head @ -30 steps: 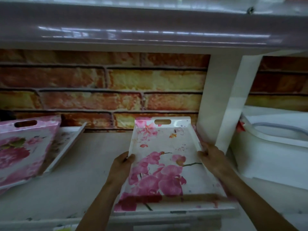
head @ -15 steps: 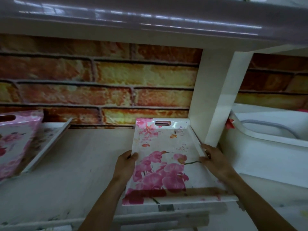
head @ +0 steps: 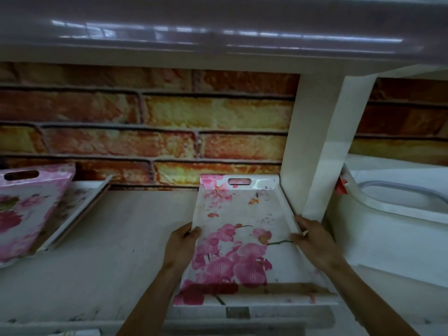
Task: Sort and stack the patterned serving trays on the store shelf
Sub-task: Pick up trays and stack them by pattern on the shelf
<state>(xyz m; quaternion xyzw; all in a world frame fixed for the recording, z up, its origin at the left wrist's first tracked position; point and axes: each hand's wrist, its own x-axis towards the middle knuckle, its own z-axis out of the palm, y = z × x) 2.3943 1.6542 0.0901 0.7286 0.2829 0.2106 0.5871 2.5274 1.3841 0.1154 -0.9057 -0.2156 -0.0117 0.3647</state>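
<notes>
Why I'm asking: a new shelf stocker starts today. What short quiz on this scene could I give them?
1. True or false: the left hand and the right hand each grip a long side of the white rectangular plastic tray printed with pink orchids.
2. The orchid tray's far right corner sits beside: A) the white upright shelf divider; B) a glass jar; C) a wire basket.
3. Fill in: the pink floral plastic tray with a slot handle lies towards the shelf's ____ end.
Key: 1 true; 2 A; 3 left.
</notes>
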